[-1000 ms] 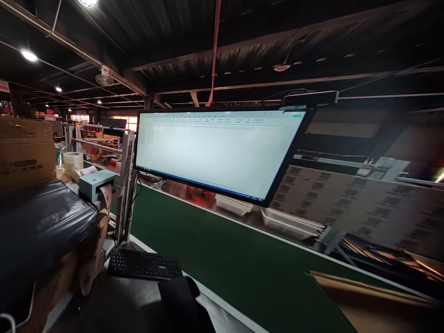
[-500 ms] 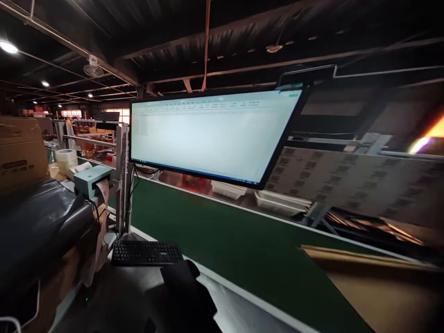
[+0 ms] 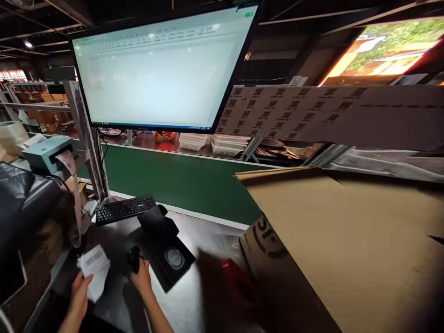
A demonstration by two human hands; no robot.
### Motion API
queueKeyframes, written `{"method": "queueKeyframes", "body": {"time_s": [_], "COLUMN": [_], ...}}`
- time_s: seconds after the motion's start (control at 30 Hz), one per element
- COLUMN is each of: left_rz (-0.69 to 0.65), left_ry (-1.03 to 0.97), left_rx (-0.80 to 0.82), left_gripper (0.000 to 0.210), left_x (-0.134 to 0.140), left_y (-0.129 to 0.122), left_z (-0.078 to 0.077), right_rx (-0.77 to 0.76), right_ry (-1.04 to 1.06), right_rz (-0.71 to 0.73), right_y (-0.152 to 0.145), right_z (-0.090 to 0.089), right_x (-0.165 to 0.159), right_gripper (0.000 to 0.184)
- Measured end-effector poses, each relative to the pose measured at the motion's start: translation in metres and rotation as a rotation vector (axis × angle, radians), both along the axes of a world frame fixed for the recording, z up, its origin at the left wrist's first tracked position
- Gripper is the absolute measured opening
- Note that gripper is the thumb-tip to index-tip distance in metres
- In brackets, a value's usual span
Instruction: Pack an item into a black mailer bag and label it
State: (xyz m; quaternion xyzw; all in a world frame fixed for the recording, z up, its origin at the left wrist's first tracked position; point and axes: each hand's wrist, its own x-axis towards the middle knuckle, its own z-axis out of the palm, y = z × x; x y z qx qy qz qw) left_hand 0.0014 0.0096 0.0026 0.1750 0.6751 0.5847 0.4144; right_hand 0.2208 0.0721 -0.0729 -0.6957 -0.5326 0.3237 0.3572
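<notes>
My left hand point(image 3: 79, 290) holds a white printed paper slip point(image 3: 94, 270) low at the left, over the dark desk point(image 3: 204, 259). My right hand point(image 3: 142, 279) grips a small black handheld device point(image 3: 134, 258) just beside the slip. Close to the right of that hand lies a black pad with a round disc point(image 3: 173, 258). A black keyboard point(image 3: 124, 209) sits behind both hands, under a large lit monitor point(image 3: 159, 74) showing a spreadsheet.
A big brown cardboard box point(image 3: 347, 249) fills the right half of the desk. A green conveyor belt point(image 3: 180, 178) runs behind the desk. A label printer point(image 3: 45, 152) with paper hanging out stands at the left above black bags point(image 3: 24, 199). White baskets point(image 3: 225, 145) lie beyond the belt.
The view has tilted down and right. Both hands have come into sight, the left with a paper slip, the right on a black device. The cardboard box now looms much larger.
</notes>
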Motion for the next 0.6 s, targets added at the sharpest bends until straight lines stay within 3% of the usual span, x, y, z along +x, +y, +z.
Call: {"method": "queueKeyframes", "body": {"time_s": [0.07,0.17,0.33,0.47,0.6], "left_rz": [-0.035,-0.106,-0.138,-0.162,-0.151], "left_ry": [-0.044,-0.025,-0.055,-0.053,-0.049], "left_rx": [0.064,0.153,0.229,0.283,0.266], "left_gripper": [0.050,0.058,0.062,0.061,0.060], "left_x": [0.004,0.008,0.017,0.023,0.023], "left_y": [0.024,0.060,0.087,0.089,0.092], "left_z": [0.009,0.020,0.019,0.016,0.013], "right_rx": [0.014,0.069,0.137,0.181,0.174], "right_ry": [0.176,0.377,0.353,0.328,0.316], "right_rz": [0.014,0.136,0.258,0.262,0.273], "right_y": [-0.009,-0.025,-0.038,-0.041,-0.047], "right_z": [0.025,0.068,0.129,0.150,0.153], "right_x": [-0.010,-0.022,-0.023,-0.014,-0.005], "right_gripper": [0.040,0.041,0.035,0.032,0.031]}}
